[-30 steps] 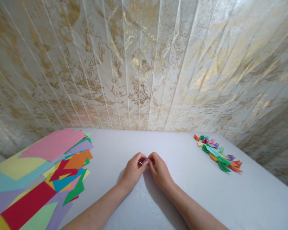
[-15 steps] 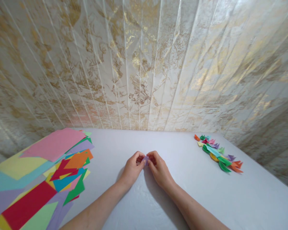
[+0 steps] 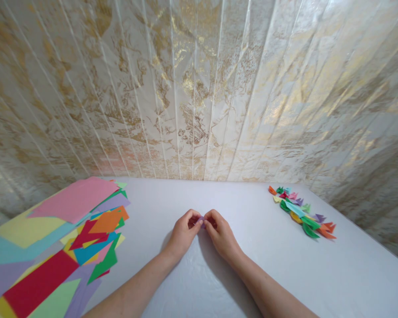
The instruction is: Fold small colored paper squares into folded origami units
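Note:
A small piece of folded purple paper (image 3: 202,222) is pinched between the fingertips of both hands, above the middle of the table. My left hand (image 3: 184,229) grips its left side, thumb and curled fingers closed. From the other side my right hand (image 3: 220,230) holds it in the same way, its fingertips close to those of the left. Most of the paper is hidden behind the fingers, so its folded shape cannot be made out.
Coloured paper sheets, among them a pink sheet (image 3: 76,198) and a red sheet (image 3: 41,282), lie overlapping at the left. Small folded paper figures (image 3: 295,210) in several colours stand in rows at the right of the white table (image 3: 172,285). A gold-patterned curtain (image 3: 192,88) hangs behind.
The fingertips have drawn slightly closer together, and less of the purple paper shows, its visible part now darker. The arms and everything else on the table have stayed put.

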Available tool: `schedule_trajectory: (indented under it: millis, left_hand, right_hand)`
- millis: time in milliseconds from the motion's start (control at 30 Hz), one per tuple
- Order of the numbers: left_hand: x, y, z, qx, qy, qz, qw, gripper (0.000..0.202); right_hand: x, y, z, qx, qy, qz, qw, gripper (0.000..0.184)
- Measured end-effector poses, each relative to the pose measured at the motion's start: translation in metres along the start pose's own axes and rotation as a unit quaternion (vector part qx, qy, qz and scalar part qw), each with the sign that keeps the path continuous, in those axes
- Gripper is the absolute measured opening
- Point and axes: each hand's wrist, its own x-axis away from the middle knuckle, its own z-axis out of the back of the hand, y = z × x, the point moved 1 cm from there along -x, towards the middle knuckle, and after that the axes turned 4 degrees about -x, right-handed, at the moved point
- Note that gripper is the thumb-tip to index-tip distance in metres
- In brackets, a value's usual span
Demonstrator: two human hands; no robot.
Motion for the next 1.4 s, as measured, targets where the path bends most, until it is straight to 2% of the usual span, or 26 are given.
schedule_trajectory:
  millis: [533, 733, 1000, 1233, 1400]
  left_hand:
    - [-0.003, -0.006, 0.001, 0.002, 0.005, 0.004, 1.000, 0.009]
    - [-0.005, -0.002, 0.004, 0.031, 0.024, 0.017, 0.999, 0.015]
    - [-0.004, 0.002, 0.006, 0.038, 0.019, 0.019, 0.999, 0.017]
    - [-0.003, 0.001, 0.002, 0.006, -0.024, 0.020, 0.999, 0.019]
    - [-0.004, 0.001, 0.004, 0.031, -0.022, 0.038, 0.999, 0.022]
  right_hand:
    - [0.001, -0.003, -0.001, -0.013, -0.005, 0.004, 1.000, 0.006]
    - [0.001, -0.004, -0.001, -0.016, -0.004, -0.033, 0.999, 0.021]
    - [-0.002, 0.008, -0.002, -0.053, -0.008, -0.049, 0.997, 0.014]
    - [-0.004, 0.006, -0.001, -0.098, 0.023, -0.037, 0.994, 0.014]
    - [-0.004, 0.005, -0.003, -0.098, 0.013, -0.043, 0.994, 0.016]
